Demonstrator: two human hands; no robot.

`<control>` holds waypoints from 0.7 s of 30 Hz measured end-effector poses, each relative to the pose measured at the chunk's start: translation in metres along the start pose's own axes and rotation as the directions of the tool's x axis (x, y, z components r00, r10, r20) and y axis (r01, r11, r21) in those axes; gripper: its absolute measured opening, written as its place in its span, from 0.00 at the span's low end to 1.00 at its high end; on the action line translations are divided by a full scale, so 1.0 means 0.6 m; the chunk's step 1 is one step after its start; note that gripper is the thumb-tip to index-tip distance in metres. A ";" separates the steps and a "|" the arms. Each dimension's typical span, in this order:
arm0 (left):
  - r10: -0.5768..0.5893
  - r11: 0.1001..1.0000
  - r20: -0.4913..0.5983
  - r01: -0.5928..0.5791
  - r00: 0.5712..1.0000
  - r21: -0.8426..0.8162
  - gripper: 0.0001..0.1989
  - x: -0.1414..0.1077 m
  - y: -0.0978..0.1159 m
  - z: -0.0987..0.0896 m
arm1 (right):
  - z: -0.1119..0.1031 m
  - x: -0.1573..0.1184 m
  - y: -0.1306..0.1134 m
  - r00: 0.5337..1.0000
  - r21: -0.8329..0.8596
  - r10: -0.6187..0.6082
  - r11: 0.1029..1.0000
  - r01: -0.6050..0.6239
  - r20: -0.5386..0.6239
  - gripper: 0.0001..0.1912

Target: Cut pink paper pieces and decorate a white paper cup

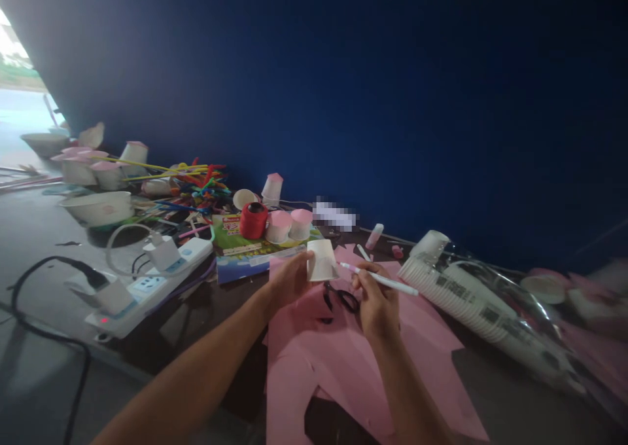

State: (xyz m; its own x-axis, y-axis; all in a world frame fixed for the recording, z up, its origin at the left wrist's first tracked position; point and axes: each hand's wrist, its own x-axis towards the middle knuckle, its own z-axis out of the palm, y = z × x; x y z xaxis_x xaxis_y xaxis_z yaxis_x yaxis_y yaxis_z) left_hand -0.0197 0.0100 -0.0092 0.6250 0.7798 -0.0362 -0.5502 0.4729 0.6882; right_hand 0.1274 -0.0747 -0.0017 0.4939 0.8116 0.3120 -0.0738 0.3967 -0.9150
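Observation:
My left hand point(293, 276) grips a white paper cup point(322, 262) by its left side, holding it upside down above the table. In my right hand point(377, 301) is a white marker point(392, 283) with a pink tip, which points at the cup's right side; whether it touches cannot be made out. Below the cup, black-handled scissors point(347, 300) lie on cut sheets of pink paper point(353, 366). A marker cap point(364, 253) rests on the paper just behind my right hand.
A red thread spool point(254, 221) and pink-topped cups point(280, 228) stand behind on a colourful pad point(240, 268). At left are a power strip point(157, 284), a paper bowl point(98, 209) and pipe cleaners point(206, 180). A bagged cup stack point(471, 301) lies at right, and a blue wall point(343, 91) rises behind.

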 end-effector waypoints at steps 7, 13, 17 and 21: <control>0.012 1.000 0.071 -0.013 0.997 0.014 0.20 -0.001 0.000 0.001 | 0.002 0.000 0.001 1.000 -0.002 0.011 1.000 -0.011 0.015 0.07; 0.002 1.000 0.098 -0.002 0.995 0.003 0.20 0.000 -0.001 0.000 | 0.003 -0.002 -0.002 1.000 -0.044 0.008 0.999 -0.008 0.007 0.08; 0.000 1.000 0.079 0.001 0.997 -0.001 0.19 0.000 0.000 -0.002 | 0.005 -0.003 -0.005 0.999 -0.041 0.029 0.999 -0.027 0.030 0.08; 0.041 0.999 0.056 -0.039 0.998 -0.032 0.18 0.001 -0.001 -0.006 | 0.003 -0.006 0.000 0.994 0.023 0.073 0.997 -0.076 0.083 0.07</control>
State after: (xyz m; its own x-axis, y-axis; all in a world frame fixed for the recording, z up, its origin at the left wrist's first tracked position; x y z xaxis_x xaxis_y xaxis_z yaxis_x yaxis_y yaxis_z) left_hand -0.0210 0.0117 -0.0120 0.6317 0.7745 0.0324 -0.5918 0.4549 0.6655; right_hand 0.1240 -0.0771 -0.0022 0.4133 0.8715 0.2642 -0.1312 0.3441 -0.9297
